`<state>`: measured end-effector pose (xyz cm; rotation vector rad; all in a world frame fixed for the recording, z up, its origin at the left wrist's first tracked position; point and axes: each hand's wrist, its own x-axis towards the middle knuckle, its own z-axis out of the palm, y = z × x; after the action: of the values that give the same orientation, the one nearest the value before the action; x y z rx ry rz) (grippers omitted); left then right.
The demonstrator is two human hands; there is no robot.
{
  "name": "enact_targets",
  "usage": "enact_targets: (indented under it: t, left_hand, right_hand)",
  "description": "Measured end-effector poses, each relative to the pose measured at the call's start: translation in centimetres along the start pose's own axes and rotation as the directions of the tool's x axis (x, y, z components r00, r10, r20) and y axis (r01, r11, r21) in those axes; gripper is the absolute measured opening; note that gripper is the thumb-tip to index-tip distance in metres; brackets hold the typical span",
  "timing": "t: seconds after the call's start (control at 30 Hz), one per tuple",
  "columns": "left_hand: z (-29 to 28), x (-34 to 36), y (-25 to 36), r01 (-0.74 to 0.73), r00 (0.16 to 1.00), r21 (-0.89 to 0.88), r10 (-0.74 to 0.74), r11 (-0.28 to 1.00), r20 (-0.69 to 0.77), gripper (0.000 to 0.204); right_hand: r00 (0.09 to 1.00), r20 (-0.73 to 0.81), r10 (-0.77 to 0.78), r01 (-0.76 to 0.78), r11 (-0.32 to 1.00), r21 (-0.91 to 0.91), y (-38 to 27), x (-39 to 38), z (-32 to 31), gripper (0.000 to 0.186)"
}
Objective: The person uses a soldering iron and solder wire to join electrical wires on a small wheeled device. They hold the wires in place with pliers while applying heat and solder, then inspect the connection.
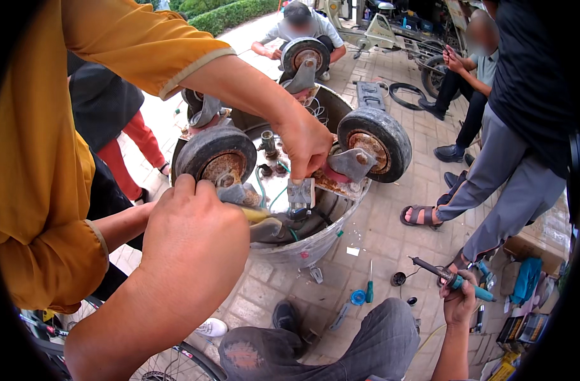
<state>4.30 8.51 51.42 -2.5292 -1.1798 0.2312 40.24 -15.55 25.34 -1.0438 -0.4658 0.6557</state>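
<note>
My left hand is closed beside a rusty caster on an upturned metal drum; what its fingers grip is hidden, near a yellow piece. My right hand, at lower right, holds a soldering iron with a teal handle, tip up-left. A co-worker in mustard sleeves reaches in from the left, their hand pinching near a small grey part inside the drum. Green wires and metal fittings lie around it. Another caster sits on the drum's right.
People crouch, sit and stand around the drum. On the paving lie a screwdriver, blue tape roll and black tyre. Boxes and tools crowd the lower right; a bicycle wheel is at lower left.
</note>
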Motion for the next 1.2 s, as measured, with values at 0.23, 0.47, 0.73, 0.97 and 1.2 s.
enact_targets:
  t: [0.23, 0.47, 0.73, 0.97, 1.2]
  left_hand:
    - [0.27, 0.08, -0.04, 0.009, 1.0, 0.003, -0.009, 1.0, -0.008, 0.018]
    - [0.1, -0.07, 0.04, 0.022, 1.0, -0.003, -0.022, 1.0, -0.005, 0.018]
    - [0.11, 0.17, -0.18, -0.006, 1.0, 0.0, 0.006, 1.0, 0.026, 0.018]
    - [0.12, 0.09, -0.14, -0.004, 1.0, -0.014, 0.004, 1.0, 0.015, 0.018]
    - [-0.2, 0.13, -0.04, 0.004, 0.999, -0.021, -0.003, 1.0, 0.039, 0.018]
  right_hand:
    - [1.0, 0.025, -0.002, 0.002, 1.0, -0.004, -0.11, -0.06, 0.44, 0.035]
    - [1.0, 0.019, 0.0, 0.0, 1.0, -0.005, -0.08, -0.19, 0.11, 0.036]
    - [1.0, 0.015, -0.008, 0.009, 1.0, -0.029, -0.46, -0.23, 0.37, 0.035]
    - [1.0, 0.007, -0.005, 0.005, 1.0, -0.027, -0.56, -0.17, 0.53, 0.036]
    - [1.0, 0.014, -0.004, 0.004, 1.0, -0.029, -0.41, -0.05, 0.85, 0.039]
